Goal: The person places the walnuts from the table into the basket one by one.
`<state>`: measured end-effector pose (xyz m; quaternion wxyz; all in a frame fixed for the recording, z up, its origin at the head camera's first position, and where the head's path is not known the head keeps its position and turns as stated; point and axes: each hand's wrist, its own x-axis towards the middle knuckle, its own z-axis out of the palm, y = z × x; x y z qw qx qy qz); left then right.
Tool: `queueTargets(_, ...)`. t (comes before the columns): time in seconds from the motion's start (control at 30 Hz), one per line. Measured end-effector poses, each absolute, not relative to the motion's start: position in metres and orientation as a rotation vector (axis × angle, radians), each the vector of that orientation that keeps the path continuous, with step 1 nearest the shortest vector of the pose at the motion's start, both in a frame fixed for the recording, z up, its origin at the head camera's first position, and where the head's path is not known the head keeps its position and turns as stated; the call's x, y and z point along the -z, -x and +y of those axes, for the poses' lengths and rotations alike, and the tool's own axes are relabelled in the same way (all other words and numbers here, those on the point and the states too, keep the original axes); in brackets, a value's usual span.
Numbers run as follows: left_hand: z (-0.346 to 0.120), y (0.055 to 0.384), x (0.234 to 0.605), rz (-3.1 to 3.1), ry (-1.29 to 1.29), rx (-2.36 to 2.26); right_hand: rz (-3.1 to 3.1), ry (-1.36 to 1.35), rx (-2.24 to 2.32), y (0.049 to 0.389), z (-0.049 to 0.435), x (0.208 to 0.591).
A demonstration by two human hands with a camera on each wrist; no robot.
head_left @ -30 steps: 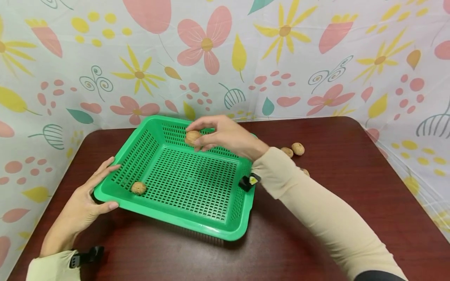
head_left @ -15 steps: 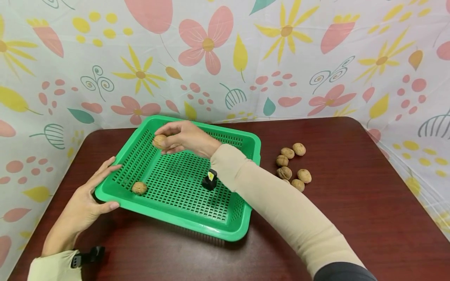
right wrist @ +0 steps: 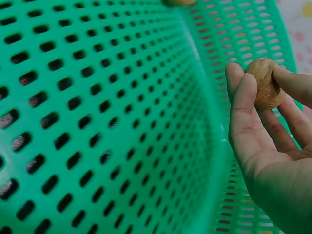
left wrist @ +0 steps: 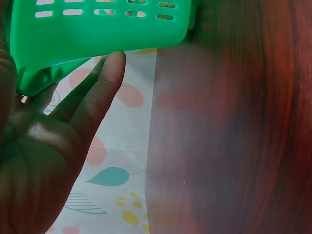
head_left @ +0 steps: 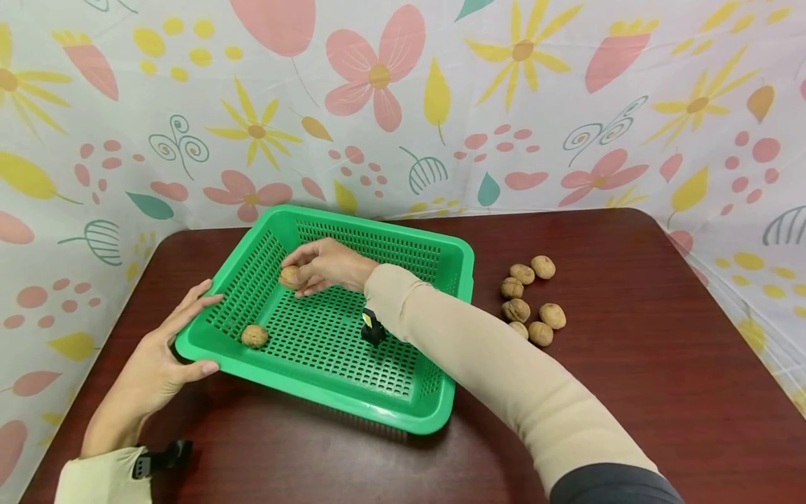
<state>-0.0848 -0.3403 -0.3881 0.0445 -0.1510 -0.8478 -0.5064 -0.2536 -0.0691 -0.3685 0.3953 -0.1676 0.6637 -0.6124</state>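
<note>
A green plastic basket [head_left: 315, 390] with slotted walls and floor sits on the table in the head view. My left hand [head_left: 147, 367] grips its near left corner, thumb at the front rim and fingers along the left rim. Inside the basket, toward its far left, my right hand [head_left: 334, 266] pinches a walnut [head_left: 289, 277] between thumb and fingers. The right wrist view shows this walnut [right wrist: 261, 73] at the fingertips, near the slotted wall. Another walnut [head_left: 255, 336] lies in the basket's near left corner.
Several walnuts [head_left: 516, 310] lie loosely grouped on the dark reddish-brown table [head_left: 642, 336], right of the basket. A floral cloth [head_left: 390, 161] hangs behind the table. My right forearm crosses over the basket's right rim.
My right hand has moved left across the basket and then lower, carrying the walnut. The walnuts on the table are now uncovered by the arm. My left hand stays at the corner.
</note>
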Motion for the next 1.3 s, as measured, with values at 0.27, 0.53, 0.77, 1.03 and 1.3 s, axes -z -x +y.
queueTargets(0.27,-0.340,0.084,0.386,-2.601,0.468,1.527,1.742,0.348,1.451,0.248,-0.081,0.378)
queueTargets(0.53,-0.339,0.082,0.387,-2.598,0.470,1.547,1.786,0.394,1.395,0.238,-0.096,0.385)
queueTargets(0.77,-0.338,0.083,0.387,-2.581,0.474,1.563,1.921,0.475,1.344,0.229,-0.101,0.384)
queueTargets(1.03,-0.339,0.085,0.389,-2.563,0.480,1.568,1.928,0.473,1.284,0.234,-0.089,0.364)
queueTargets(1.3,-0.339,0.085,0.388,-2.571,0.464,1.560,1.949,0.624,1.214,0.237,-0.046,0.318)
